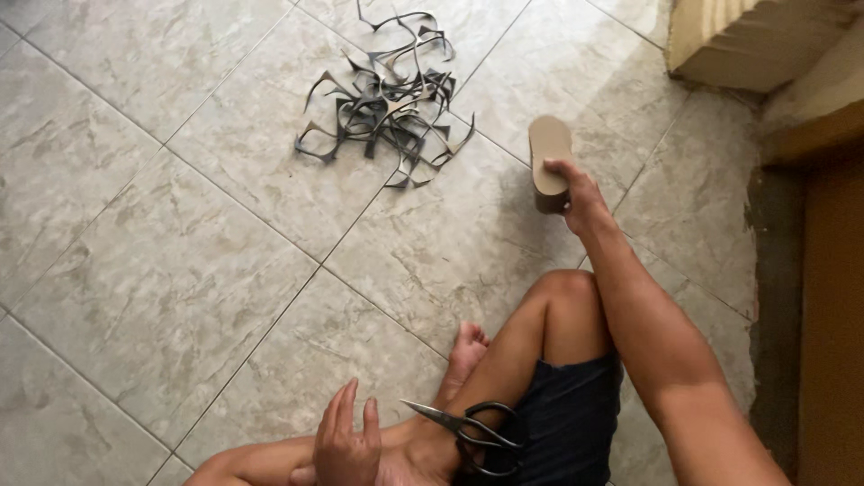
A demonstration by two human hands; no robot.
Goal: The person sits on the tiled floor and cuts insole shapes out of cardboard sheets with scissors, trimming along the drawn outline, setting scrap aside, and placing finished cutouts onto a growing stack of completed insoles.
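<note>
Stack in hand: a stack of tan, sole-shaped flat cutouts (550, 165) (card or thin board, by the look of it) stands on end on the floor, well out in front of the person's raised knee.
Right hand: the right hand (576, 193) reaches out at arm's length and closes around the lower end of the stack, fingers wrapped over its near edge; the grip seems meant to keep the pieces squared together and upright.
Left hand: the left hand (346, 441) rests low by the crossed legs, fingers loose and half spread, holding nothing.
Scissors: a pair of black-handled steel scissors (468, 427) lies across the person's lap and ankle, blades pointing toward the left hand, apart from it; lying there, it stays within easy reach of both hands.
Offcuts: a loose heap of thin, curved dark-grey strips (382, 99) lies on the floor beyond the left side of the stack, near it but not touching. The curved shapes look like trimmings left around cut outlines, piled out of the way.
Floor: pale grey marbled ceramic tiles (162, 270) carry everything; the person sits on them directly, barefoot, in dark shorts.
Edge of scene: a cream-painted step (747, 45) and a brown door frame (828, 315) border the right side.
</note>
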